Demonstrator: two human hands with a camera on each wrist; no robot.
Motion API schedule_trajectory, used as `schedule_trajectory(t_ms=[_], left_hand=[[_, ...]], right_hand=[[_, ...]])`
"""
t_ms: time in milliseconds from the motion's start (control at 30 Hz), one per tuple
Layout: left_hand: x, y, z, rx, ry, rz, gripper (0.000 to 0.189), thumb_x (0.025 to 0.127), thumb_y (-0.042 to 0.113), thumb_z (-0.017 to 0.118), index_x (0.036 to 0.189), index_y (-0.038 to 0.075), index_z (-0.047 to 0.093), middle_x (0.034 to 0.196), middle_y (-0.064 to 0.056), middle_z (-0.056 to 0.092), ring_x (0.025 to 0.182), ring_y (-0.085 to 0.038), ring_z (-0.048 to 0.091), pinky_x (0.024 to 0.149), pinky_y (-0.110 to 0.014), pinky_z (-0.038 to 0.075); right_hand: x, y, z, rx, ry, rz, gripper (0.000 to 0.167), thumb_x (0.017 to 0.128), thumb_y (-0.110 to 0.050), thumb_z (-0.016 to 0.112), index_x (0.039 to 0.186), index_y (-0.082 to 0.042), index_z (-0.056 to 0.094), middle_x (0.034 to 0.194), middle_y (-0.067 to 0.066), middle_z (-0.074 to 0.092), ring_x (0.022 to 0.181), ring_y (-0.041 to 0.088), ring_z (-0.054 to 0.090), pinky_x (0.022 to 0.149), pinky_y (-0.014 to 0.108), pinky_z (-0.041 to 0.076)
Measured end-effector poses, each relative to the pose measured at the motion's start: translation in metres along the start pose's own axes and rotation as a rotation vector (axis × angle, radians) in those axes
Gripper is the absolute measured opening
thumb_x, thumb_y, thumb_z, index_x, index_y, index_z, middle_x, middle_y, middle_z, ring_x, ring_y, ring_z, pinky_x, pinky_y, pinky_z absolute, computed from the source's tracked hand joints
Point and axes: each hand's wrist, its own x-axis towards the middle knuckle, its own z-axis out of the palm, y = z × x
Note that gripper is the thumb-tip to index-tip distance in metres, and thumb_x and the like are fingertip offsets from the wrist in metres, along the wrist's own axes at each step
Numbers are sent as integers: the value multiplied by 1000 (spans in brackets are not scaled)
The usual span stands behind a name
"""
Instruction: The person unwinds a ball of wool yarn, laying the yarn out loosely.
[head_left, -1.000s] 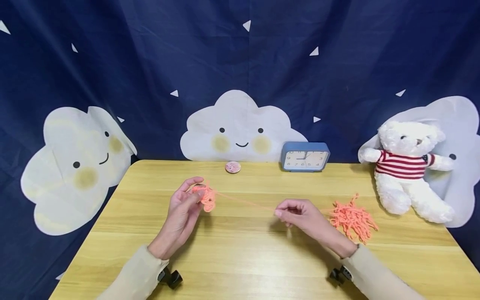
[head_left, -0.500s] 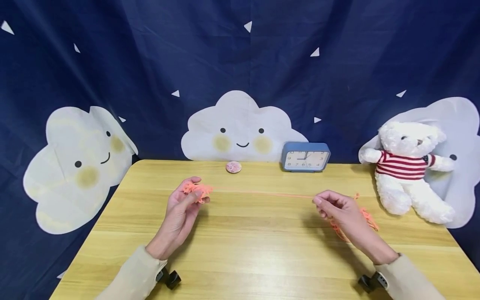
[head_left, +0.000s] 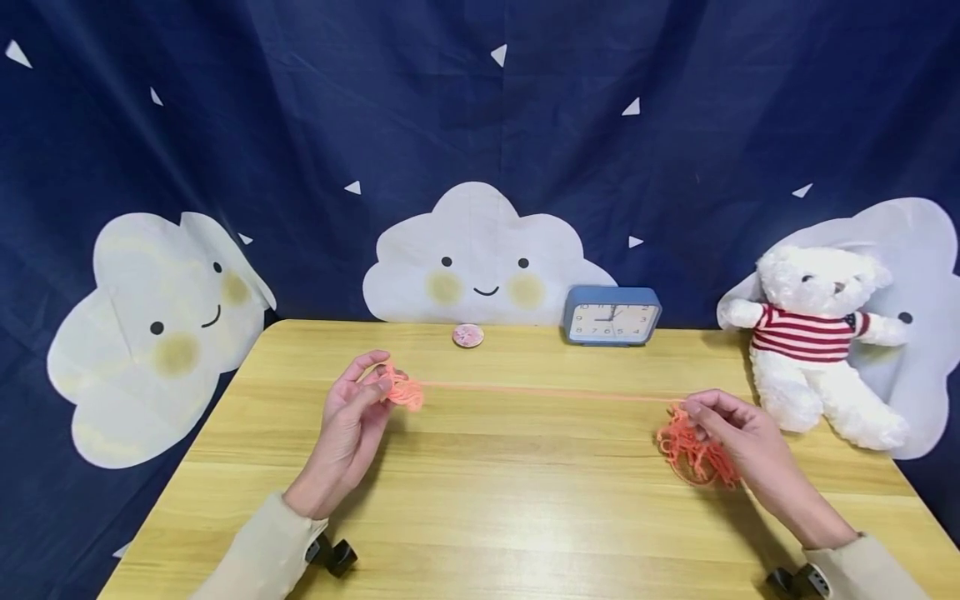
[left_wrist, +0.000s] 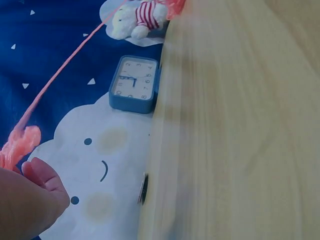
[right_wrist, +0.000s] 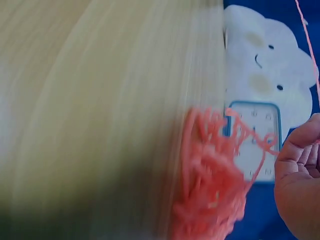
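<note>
My left hand (head_left: 351, 425) pinches a small looped bundle of coral yarn (head_left: 406, 392) between thumb and fingers, above the left half of the table. From it a single taut strand (head_left: 540, 391) runs across to my right hand (head_left: 750, 442), which pinches the strand between thumb and forefinger. A loose, tangled heap of the same yarn (head_left: 693, 454) lies just below and left of the right hand, partly covered by it. In the right wrist view the yarn heap (right_wrist: 210, 185) sits beside the hand, a strand leading from it toward the fingers.
At the table's back edge stand a blue alarm clock (head_left: 612, 316) and a round pink patterned disc (head_left: 468, 336). A white teddy bear (head_left: 817, 342) in a striped shirt sits at the back right. Behind the wooden table (head_left: 487, 500) hangs a navy curtain (head_left: 420, 100) with clouds.
My right hand has moved right, drawing out a longer strand between the hands and coming over the yarn heap. The left hand stays nearly in place, still holding its bundle.
</note>
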Motion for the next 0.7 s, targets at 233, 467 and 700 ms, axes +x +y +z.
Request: schedule_trajectory(t_ms=[233,467,700], left_hand=[[1,2,0,-8,-11,18,33,102,-16,50,127,2,62,100,-9,73,90,-18,69,75,-26,61],[1,3,1,-22,-2,22,35,101,-17,50,130,-1,58,100,-7,66,86,-17,65,76,-25,59],[-1,3,2,-12,14,11,35,101,-17,48,127,1,63,105,-10,64,92,-18,68,81,-30,63]], right_hand=[[-1,11,-31,52,41,26,20,110,-5,64,109,-13,82,91,-2,75,78,8,66,65,20,56],[-1,19,-64,203,86,41,26,112,-2,59,108,-12,83,92,1,77,80,8,70,67,18,57],[-4,23,-82,-83,111,176,26,112,-8,62,100,-17,83,88,-5,75,77,7,65,65,21,56]])
